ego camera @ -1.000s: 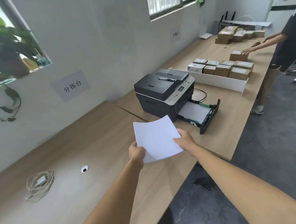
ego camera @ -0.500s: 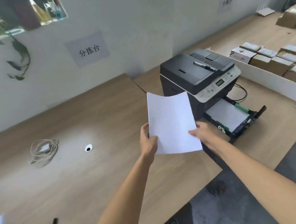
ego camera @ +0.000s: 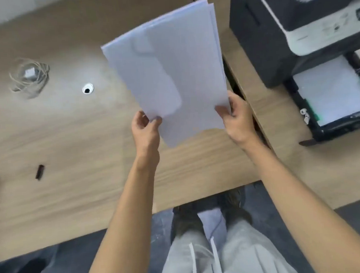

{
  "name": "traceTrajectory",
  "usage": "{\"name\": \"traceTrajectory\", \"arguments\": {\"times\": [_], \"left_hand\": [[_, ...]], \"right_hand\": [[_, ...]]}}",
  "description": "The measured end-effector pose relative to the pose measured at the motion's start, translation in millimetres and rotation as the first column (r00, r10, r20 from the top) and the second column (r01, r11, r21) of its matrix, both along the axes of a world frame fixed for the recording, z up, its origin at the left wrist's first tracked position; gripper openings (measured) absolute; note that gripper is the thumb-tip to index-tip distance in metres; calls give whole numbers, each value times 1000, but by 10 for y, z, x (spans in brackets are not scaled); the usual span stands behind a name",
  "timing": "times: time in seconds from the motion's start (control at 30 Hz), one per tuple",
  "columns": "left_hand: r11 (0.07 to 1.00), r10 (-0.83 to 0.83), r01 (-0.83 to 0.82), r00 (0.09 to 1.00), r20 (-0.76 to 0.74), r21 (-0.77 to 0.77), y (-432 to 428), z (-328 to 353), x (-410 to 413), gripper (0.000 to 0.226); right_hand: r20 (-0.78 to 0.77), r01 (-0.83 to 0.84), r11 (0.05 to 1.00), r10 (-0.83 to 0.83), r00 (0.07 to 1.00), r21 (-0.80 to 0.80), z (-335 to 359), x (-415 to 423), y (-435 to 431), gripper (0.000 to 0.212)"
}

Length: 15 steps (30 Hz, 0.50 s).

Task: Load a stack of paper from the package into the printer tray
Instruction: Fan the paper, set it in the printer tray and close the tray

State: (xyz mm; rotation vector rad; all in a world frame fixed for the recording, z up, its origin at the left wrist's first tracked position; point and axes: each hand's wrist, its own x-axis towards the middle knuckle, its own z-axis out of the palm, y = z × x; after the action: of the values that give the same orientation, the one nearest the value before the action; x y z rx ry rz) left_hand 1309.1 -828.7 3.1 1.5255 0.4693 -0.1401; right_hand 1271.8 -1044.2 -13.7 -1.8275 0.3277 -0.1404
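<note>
I hold a thin stack of white paper point(ego camera: 170, 68) upright above the wooden table, its sheets slightly fanned at the top. My left hand point(ego camera: 145, 129) pinches its lower left corner and my right hand point(ego camera: 236, 117) grips its lower right edge. The dark grey printer point(ego camera: 274, 31) stands at the upper right. Its black paper tray point(ego camera: 314, 127) is pulled out toward me, with white sheets point(ego camera: 329, 89) lying flat inside. The stack hangs to the left of the printer, apart from the tray. No paper package is in view.
On the wooden table point(ego camera: 81, 164) lie a coiled cable with a white plug point(ego camera: 30, 75), a small white grommet point(ego camera: 87, 89) and a short black object point(ego camera: 39, 172). A gap point(ego camera: 247, 101) separates two tabletops beside the printer. My legs and shoes show below the table edge.
The view has tilted down and moved closer to the table. The paper has swung more upright between my hands and now sits lower left of the printer.
</note>
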Motion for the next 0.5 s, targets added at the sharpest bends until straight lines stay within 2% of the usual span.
{"name": "traceTrajectory", "arguments": {"times": [0.17, 0.3, 0.4, 0.5], "left_hand": [[976, 202, -208, 975, 92, 68, -94, -649, -363, 31], [918, 322, -352, 930, 175, 183, -93, -1099, -635, 25], [890, 314, -366, 924, 216, 271, -119, -1370, -831, 25], [888, 261, -328, 936, 234, 323, -186, -1523, -953, 39]], "right_hand": [[60, -79, 996, 81, 995, -27, -617, -62, 162, 17], [58, -90, 985, 99, 993, -151, -1021, -236, 253, 26], [-32, -101, 987, 97, 995, -128, -1293, -420, 306, 29], [-83, 8, 999, -11, 996, -39, -1420, -556, 334, 35]]}}
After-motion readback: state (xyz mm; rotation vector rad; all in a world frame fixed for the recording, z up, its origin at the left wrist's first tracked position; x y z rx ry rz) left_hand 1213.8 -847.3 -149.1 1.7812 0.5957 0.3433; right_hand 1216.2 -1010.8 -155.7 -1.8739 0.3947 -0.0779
